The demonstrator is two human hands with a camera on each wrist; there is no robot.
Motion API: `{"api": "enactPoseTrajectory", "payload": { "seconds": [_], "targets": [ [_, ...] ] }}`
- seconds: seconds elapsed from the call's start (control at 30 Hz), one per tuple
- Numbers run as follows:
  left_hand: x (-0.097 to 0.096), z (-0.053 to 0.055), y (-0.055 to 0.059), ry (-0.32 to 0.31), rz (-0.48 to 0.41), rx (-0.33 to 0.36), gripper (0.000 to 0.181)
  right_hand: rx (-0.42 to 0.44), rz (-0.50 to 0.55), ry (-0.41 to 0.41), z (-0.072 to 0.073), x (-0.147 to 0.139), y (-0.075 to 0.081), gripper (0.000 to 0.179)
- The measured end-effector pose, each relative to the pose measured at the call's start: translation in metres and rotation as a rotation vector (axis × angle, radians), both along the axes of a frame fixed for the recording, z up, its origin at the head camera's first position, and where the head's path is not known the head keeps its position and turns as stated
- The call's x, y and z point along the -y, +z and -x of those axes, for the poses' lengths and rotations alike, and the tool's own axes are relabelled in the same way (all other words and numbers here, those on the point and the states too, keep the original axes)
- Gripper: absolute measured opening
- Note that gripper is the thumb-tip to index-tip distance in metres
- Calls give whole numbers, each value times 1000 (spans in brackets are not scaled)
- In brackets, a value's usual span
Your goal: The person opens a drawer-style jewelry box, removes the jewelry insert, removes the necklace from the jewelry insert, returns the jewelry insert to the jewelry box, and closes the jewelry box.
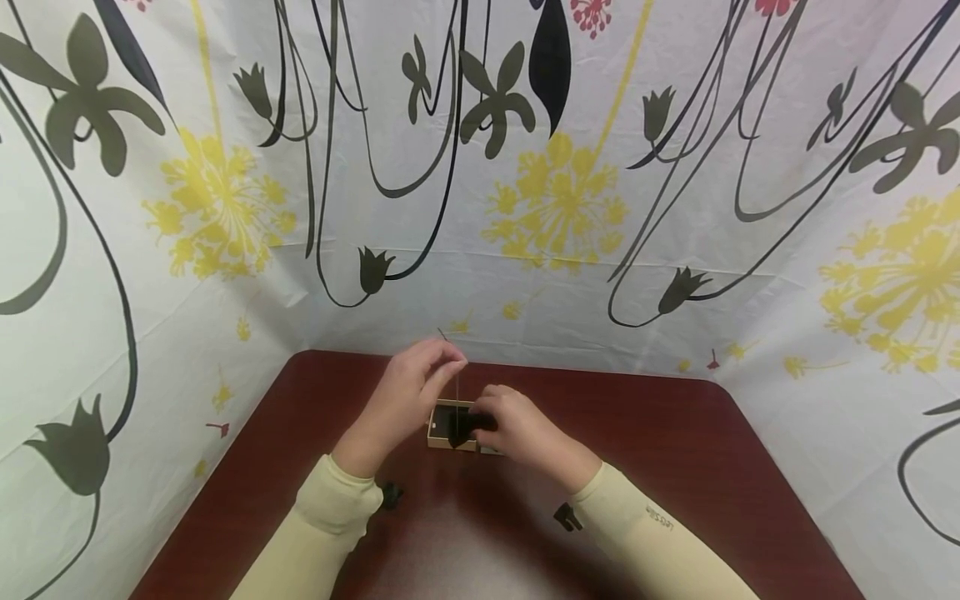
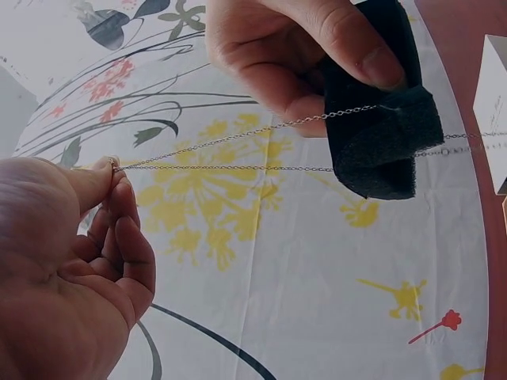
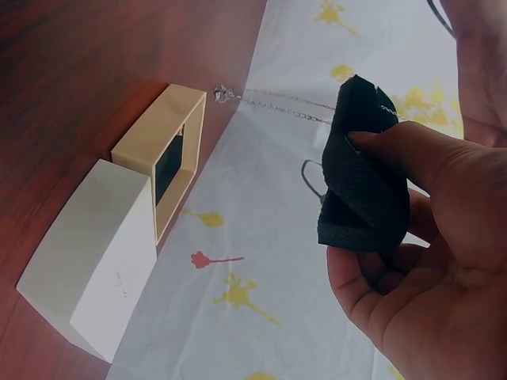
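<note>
My left hand [image 1: 408, 383] is raised and pinches the top of a thin silver chain necklace [image 2: 238, 168] between thumb and fingertips. Two strands run taut down from it through a black foam pad [image 3: 364, 182]. With thumb and fingers, my right hand [image 1: 517, 425] grips that pad, which is bent and folded. Beyond the pad the strands continue to a small sparkling pendant [image 3: 223, 94], hanging near the box. Below the hands sits an open tan box [image 3: 131, 142] with a dark inside. A white box part [image 3: 87, 245] stands against it.
All this is over a dark red table [image 1: 637, 433], toward its far edge. Small dark objects lie near each forearm, one by the left sleeve [image 1: 392, 495] and a dark piece [image 1: 567, 517] by the right. A flower-printed cloth [image 1: 562, 325] walls the table in behind and at both sides.
</note>
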State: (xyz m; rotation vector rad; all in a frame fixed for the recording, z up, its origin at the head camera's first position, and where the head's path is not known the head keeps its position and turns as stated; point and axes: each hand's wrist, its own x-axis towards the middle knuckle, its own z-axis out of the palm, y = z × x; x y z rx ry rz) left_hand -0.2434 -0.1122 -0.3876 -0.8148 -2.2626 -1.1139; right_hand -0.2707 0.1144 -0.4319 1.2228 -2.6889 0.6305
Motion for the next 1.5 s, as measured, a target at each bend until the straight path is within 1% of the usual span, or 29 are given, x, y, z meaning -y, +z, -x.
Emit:
{"api": "enactPoseTrajectory", "payload": {
  "seconds": [0.2,0.4,0.53,0.73,1.03,1.17,1.5],
  "targets": [
    [0,-1,1,-3,-2,2,8,6,-3,-2,0,0,-1,20],
    [1,-3,3,-15,-19,28,9,10,-2,-2,0,0,-2,20],
    [2,-4,4,-13,-22,39,9,-3,-1,0,0,0,-2,21],
    [1,-5,5,-11,-24,32,10,-11,3,3,0,0,-4,20],
    [1,-6,7,-17,-34,29,9,17,3,-13,-2,1,-5,20],
    [2,-6,8,-18,-42,34,9,14,2,-10,-2,1,-6,20],
    [3,-6,11,-6,-37,25,8,13,-6,-10,0,1,-7,20]
  ]
}}
